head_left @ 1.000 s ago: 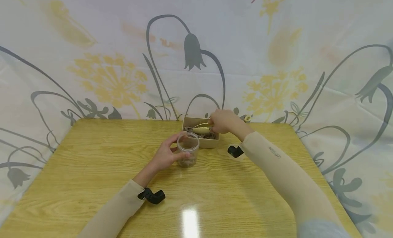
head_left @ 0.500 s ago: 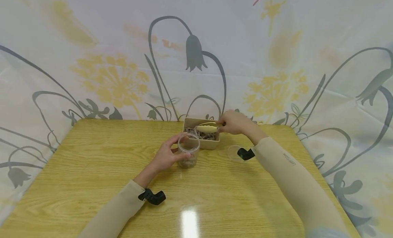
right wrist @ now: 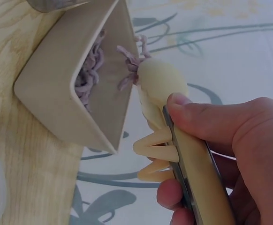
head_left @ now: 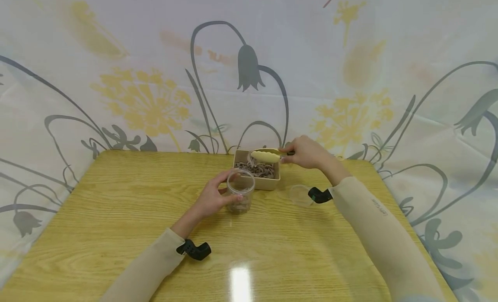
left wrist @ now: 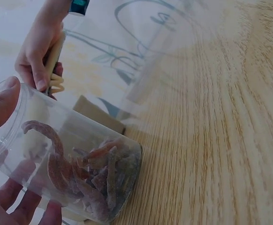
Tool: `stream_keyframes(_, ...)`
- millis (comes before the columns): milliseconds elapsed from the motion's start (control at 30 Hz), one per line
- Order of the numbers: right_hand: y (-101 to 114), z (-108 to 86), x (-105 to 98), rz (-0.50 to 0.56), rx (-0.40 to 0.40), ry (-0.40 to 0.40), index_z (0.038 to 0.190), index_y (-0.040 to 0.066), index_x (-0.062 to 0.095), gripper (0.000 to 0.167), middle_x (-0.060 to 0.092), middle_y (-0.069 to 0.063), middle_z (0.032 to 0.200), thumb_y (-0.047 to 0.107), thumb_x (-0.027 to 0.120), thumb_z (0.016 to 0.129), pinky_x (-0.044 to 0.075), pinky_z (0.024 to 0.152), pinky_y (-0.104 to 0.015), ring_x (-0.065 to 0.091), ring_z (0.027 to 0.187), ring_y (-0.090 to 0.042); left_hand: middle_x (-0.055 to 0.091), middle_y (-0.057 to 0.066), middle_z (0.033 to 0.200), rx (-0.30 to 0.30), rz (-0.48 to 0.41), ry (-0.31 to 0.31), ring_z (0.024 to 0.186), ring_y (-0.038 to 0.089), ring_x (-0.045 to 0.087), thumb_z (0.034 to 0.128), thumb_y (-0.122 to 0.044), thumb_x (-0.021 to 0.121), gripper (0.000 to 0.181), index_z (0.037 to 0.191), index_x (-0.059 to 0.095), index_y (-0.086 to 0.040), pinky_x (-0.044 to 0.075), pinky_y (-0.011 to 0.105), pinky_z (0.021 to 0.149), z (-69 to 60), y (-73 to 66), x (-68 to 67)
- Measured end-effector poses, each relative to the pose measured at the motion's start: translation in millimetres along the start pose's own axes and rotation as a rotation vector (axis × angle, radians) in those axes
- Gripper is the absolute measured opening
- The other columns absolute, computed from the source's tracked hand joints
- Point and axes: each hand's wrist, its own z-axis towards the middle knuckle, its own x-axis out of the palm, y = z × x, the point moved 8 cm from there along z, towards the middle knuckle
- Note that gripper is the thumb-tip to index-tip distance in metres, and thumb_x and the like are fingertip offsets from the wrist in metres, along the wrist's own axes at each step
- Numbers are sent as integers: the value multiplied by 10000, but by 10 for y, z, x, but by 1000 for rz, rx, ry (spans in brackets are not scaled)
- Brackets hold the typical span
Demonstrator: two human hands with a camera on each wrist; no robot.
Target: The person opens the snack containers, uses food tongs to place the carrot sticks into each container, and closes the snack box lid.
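Note:
My left hand (head_left: 210, 199) holds a clear plastic jar (head_left: 245, 189) around its side, upright on the table in front of the box. Purplish-brown dried strips (left wrist: 99, 173) lie in the jar's lower part in the left wrist view. My right hand (head_left: 309, 152) grips cream-coloured tongs (head_left: 266, 156) above a beige rectangular box (head_left: 264, 185). Between the tongs' scalloped tips a small bunch of strips (right wrist: 131, 68) is pinched, seen in the right wrist view. More strips (head_left: 258, 170) cover the bottom of the box. Part of the box's front left corner is hidden by the jar.
A round clear lid (head_left: 299, 195) lies on the wooden table (head_left: 128, 198) right of the box, partly behind the black wrist camera (head_left: 320, 195). Behind the table's far edge hangs a flower-patterned cloth (head_left: 155, 46), close to the box.
My right hand has drawn the tongs up out of the box and rightward, with strips in their tips. The left hand and the jar have stayed in place.

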Motion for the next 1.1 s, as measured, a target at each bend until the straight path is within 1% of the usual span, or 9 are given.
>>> stream_keyframes(100,20,-39,-56,14,-9,-26,1258,54,691,360,752,-67,870,218,717,938,363,521,-308,317,435,-111,491,170,1456,3,8,2,1341,347,443,823,-111,831,781,1495,437,-47,424,571,1041,1,-4,3)
stream_keyframes(167,37,-70,-92,22,-11,-42,1270,62,685,370,711,-14,717,225,716,939,337,500,-305,280,430,-108,493,170,1456,4,14,5,1343,347,442,824,-128,834,788,1496,432,-41,425,569,1040,5,-6,6)
stream_keyframes(367,120,-166,-161,54,-28,-62,1305,74,659,394,517,-23,484,231,708,946,267,446,-264,185,416,-97,494,161,1456,3,15,3,1345,344,440,826,-151,835,785,1495,438,-50,430,567,1037,0,-11,4)
stream_keyframes(467,176,-221,-197,67,-52,-77,1306,69,656,398,515,-20,501,224,711,944,261,440,-258,172,414,-85,492,155,1459,6,16,0,1348,346,435,825,-156,837,783,1495,442,-57,433,569,1034,-3,-10,1)
stream_keyframes(633,242,-303,-230,125,-86,-102,1297,73,665,396,709,-54,767,222,723,935,286,453,-270,176,417,-65,485,138,1469,0,22,-4,1355,346,426,824,-169,839,781,1496,450,-83,436,570,1032,-4,-5,-5)
stream_keyframes(700,266,-339,-228,148,-96,-106,1297,75,664,394,703,-50,755,213,725,933,287,454,-268,186,423,-71,485,136,1470,-4,21,-4,1357,344,424,826,-171,838,780,1497,450,-92,434,569,1034,-7,-5,-4)
stream_keyframes(833,301,-412,-199,160,-100,-103,1310,84,655,399,525,8,548,208,720,937,278,448,-259,191,426,-77,486,137,1470,-6,17,-1,1364,342,418,828,-176,837,772,1495,455,-103,427,568,1042,-8,-8,-2)
stream_keyframes(933,350,-462,-167,148,-119,-108,1308,78,658,402,575,52,555,210,723,933,258,432,-256,179,409,-62,488,128,1471,-13,17,-3,1372,333,410,826,-161,837,763,1490,465,-113,424,563,1046,-7,-4,-1)
stream_keyframes(1100,438,-530,-112,142,-167,-113,1302,68,662,407,757,11,866,182,736,919,266,425,-249,209,384,-42,465,133,1489,-23,18,-8,1371,340,411,829,-108,827,763,1496,455,-108,425,562,1046,-5,7,2)
